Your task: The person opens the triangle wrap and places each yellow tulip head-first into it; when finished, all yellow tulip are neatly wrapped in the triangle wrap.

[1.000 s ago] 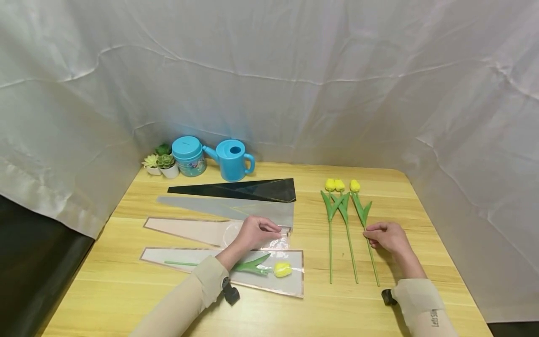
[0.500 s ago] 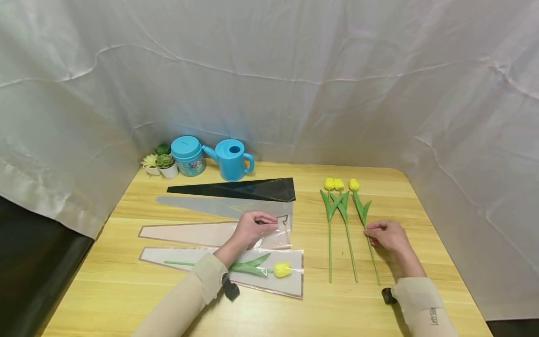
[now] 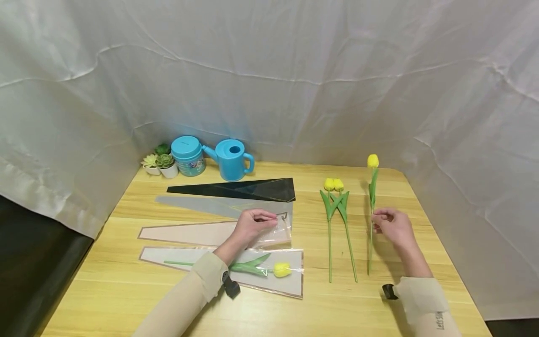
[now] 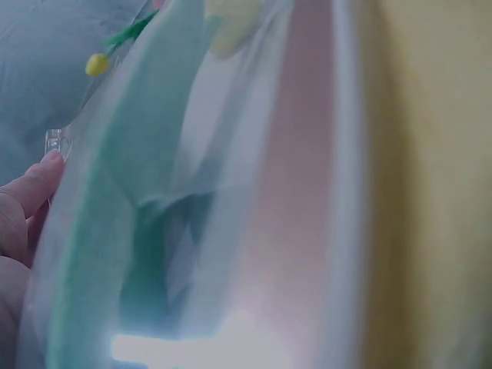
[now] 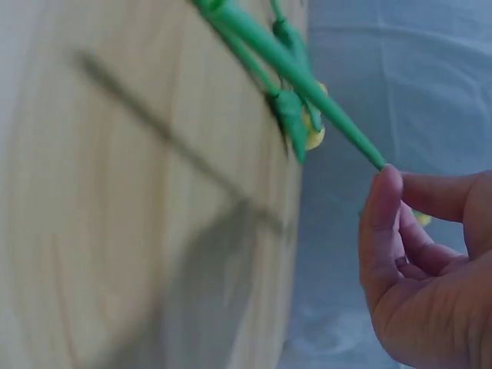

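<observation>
Right hand (image 3: 391, 227) has a tulip (image 3: 371, 196) pinched mid-stem, right side of the frame, lifted off the bench (image 3: 379, 299). Its long axis runs near vertical in the head view: yellow bud up toward the backdrop, stem end down toward the near edge. Left hand (image 3: 252, 224) pinches the mouth of the pink sleeve (image 3: 189, 232) at frame center, holding it open. Best bet: keep that mouth wide, swing the stem end around to face it, and feed it in slowly so the leaves don't snag. 2 more tulips (image 3: 337, 206) lie flat between the hands.

Both hands pinch with curled fingers, left hand (image 3: 251, 225) low, right hand (image 3: 391, 226) raised.
</observation>
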Motion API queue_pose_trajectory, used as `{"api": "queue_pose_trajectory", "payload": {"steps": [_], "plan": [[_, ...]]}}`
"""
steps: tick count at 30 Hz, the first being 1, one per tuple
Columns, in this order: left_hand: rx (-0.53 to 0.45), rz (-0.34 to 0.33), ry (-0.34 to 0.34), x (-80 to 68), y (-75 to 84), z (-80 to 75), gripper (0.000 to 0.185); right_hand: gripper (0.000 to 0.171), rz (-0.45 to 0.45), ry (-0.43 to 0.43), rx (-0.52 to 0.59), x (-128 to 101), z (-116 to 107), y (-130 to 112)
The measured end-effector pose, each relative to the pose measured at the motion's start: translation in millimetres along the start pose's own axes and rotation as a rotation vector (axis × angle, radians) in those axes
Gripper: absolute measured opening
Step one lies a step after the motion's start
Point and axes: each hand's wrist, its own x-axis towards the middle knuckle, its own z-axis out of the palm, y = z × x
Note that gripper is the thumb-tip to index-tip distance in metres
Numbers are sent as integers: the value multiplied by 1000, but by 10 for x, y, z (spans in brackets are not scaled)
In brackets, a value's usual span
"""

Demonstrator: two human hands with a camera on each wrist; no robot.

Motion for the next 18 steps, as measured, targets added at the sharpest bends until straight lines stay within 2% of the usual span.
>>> {"api": "queue_pose_trajectory", "payload": {"steps": [8,18], "plan": [[-2,-1,-6,3,0,4,24,38,-45,43,88,-51,91,-192],[25,3,2,2,-27,3,22,37,-42,-6,165,-75,267,-296]]}}
